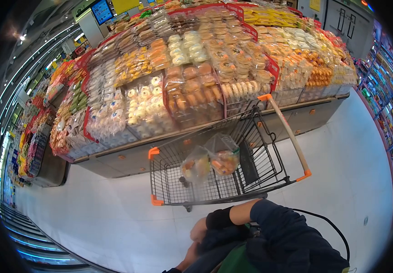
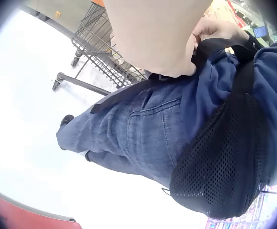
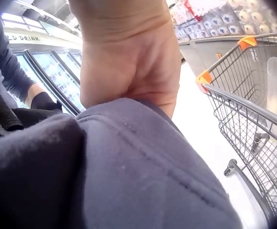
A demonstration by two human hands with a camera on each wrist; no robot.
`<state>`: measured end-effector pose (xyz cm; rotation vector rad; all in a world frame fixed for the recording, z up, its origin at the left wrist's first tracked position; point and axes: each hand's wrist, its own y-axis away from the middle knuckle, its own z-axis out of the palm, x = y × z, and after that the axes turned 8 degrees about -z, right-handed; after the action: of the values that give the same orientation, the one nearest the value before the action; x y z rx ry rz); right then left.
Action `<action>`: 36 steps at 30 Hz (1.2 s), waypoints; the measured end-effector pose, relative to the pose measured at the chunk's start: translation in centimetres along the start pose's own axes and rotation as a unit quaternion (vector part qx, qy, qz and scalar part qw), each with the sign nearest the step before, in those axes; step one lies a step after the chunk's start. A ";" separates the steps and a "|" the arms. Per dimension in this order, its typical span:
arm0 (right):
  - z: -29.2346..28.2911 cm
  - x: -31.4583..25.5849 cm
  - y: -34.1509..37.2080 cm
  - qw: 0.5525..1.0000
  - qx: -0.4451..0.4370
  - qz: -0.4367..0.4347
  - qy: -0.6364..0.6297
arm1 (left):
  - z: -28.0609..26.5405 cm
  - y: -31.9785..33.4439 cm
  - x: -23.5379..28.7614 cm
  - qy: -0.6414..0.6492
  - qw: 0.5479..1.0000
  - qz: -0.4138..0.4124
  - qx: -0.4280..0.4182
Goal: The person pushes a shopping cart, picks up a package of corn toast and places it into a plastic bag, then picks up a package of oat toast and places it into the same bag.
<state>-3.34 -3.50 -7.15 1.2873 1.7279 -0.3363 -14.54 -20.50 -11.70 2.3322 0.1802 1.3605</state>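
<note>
In the head view my right hand [image 1: 199, 230], below a black wristband, is low in front of my body beside dark cloth. My left hand [image 1: 189, 255] is just below it, partly cut off by dark cloth. The left wrist view has my left hand [image 2: 164, 52] large over the waist, close to a black strap [image 2: 214, 46] and the right hand. Seen from the right wrist, the right palm [image 3: 133, 71] lies against dark grey cloth [image 3: 143, 157], its fingers hidden behind it. I cannot tell what either hand holds.
A shopping cart [image 1: 196, 198] with orange corners stands ahead, two clear bags of food [image 1: 225, 163] inside. Behind it, a long display [image 1: 192, 91] is piled with packaged breads. A black mesh pouch [image 2: 221, 157] hangs at the hip. Glass-fronted coolers [image 3: 52, 71] line one side.
</note>
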 end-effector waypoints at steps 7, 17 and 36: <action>1.6 3.9 -2.3 0.998 -0.040 -0.042 0.001 | 1.0 -0.8 -1.0 0.007 1.000 -0.006 -0.027; 2.1 3.1 0.2 0.997 -0.010 -0.070 0.024 | 3.5 -3.3 -0.8 0.021 0.999 -0.010 -0.043; 2.6 2.7 -0.2 0.990 -0.017 -0.102 0.097 | 4.1 -1.8 -4.9 0.041 0.997 -0.054 -0.040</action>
<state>-2.23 -3.68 -10.74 1.1510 2.0282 -0.3045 -13.35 -21.71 -18.11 2.1702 0.2665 1.3856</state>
